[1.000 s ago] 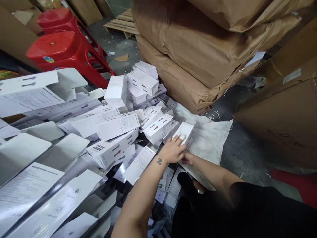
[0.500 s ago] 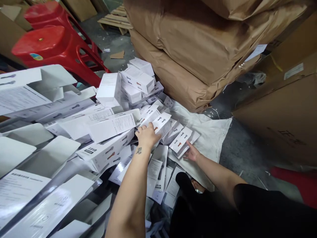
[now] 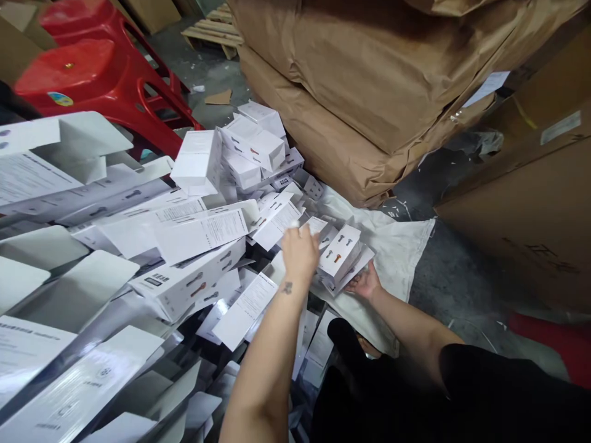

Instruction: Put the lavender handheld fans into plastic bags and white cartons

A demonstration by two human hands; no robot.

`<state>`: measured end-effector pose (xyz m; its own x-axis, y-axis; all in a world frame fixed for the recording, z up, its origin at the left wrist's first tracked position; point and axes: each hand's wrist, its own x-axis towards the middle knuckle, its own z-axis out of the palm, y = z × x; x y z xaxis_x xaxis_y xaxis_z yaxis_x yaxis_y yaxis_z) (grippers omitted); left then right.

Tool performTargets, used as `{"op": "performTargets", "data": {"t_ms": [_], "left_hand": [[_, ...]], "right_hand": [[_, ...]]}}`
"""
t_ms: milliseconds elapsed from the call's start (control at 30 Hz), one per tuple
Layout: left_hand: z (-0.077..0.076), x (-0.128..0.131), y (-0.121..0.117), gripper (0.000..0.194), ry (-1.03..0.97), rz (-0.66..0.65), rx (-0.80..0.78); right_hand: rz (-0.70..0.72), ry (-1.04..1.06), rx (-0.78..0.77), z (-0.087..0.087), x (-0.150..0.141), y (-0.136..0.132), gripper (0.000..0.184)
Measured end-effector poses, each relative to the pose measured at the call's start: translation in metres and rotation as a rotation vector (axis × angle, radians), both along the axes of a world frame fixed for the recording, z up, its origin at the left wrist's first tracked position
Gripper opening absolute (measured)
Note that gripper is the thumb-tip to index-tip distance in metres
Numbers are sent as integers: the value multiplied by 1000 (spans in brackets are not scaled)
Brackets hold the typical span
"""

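Observation:
White printed cardboard boxes point(image 3: 187, 289), many with raised flaps, lie in a large heap in front of me. My left hand point(image 3: 300, 249) is over the middle of the heap, fingers curled and slightly blurred beside a white box point(image 3: 317, 225). What those fingers hold, if anything, is hidden. On the right, my right hand point(image 3: 365, 281) grips the lower edge of a small group of white boxes point(image 3: 340, 251), the top one showing small pictures of grey and orange handheld devices. Its thumb side faces the boxes and some fingers are underneath, out of sight.
Red plastic stools point(image 3: 78, 74) stand at the back left, near a wooden pallet point(image 3: 215, 29). Large brown-wrapped bundles point(image 3: 351, 80) rise behind the heap. A white woven sheet point(image 3: 397, 246) lies under the boxes' right side. A big carton point(image 3: 521, 215) stands at right.
My left hand has moved right, toward the boxes at my right hand, and its fingers have curled. A white box now lies tilted left of my left forearm. My right hand has shifted slightly.

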<state>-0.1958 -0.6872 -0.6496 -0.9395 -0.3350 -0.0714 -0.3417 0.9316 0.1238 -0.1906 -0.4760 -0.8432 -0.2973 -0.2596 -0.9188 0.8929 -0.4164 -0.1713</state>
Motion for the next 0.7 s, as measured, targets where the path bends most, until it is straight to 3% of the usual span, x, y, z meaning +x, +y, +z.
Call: {"op": "performTargets", "data": {"t_ms": [100, 167, 300, 467, 567, 700], "left_hand": [[3, -29, -46, 65, 21, 249, -124], [-3, -41, -65, 70, -84, 308, -117], [-10, -49, -64, 55, -150, 191, -132], [2, -63, -60, 45, -188, -87, -24], [3, -76, -71, 54, -211, -3, 4], [1, -93, -75, 81, -394, 110, 47]], "right_hand": [[4, 7, -52, 3, -6, -11, 88], [7, -5, -78, 6, -12, -18, 90], [13, -6, -96, 9, -23, -20, 84], [6, 14, 89, 3, -31, -5, 73], [35, -10, 138, 3, -31, -4, 72], [81, 17, -11, 7, -33, -13, 72]]}}
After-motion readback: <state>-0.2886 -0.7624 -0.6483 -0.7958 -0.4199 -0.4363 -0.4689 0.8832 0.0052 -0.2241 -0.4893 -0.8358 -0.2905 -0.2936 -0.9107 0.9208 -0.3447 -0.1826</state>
